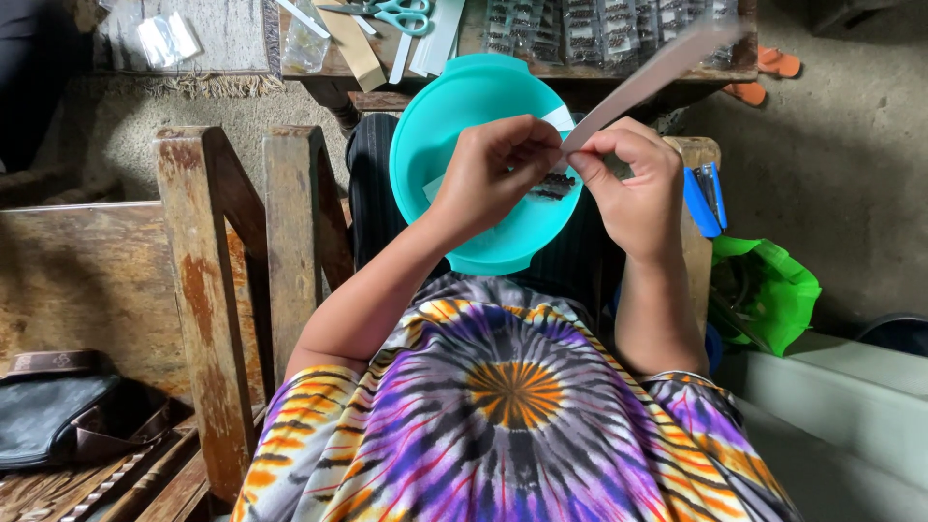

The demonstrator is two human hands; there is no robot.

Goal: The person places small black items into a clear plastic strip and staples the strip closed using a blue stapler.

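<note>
A person in a tie-dye shirt [512,396] sits at a rough wooden chair frame [208,290], which fills the scene from nine o'clock down to seven o'clock, with a concrete floor [841,145] stretching from one to three o'clock. At twelve o'clock stands a low wooden worktop [503,68] strewn with clear packets [599,29], paper strips and a pair of teal-handled scissors [401,14]. A teal plastic bowl [454,126] rests in the lap just above centre, holding a few dark small items and a slip of white paper. A green bag [768,290] lies at four o'clock, a dark bag [58,416] at eight o'clock, and a blue stapler [704,198] sits on the chair arm at three o'clock.

Over the bowl, both hands meet. The right hand [633,184] pinches the near end of a long pale card strip [657,68]; its long axis runs up and away toward one o'clock, blurred at the far end. The left hand [488,174] closes its fingers [541,145] narrowly on a small white piece at the strip's lower end, just at nine o'clock of the right fingers. The two pinches touch or nearly touch; which, the view does not settle. Both hands sit equally close to the strip's lower end, and only the right carries its length.
</note>
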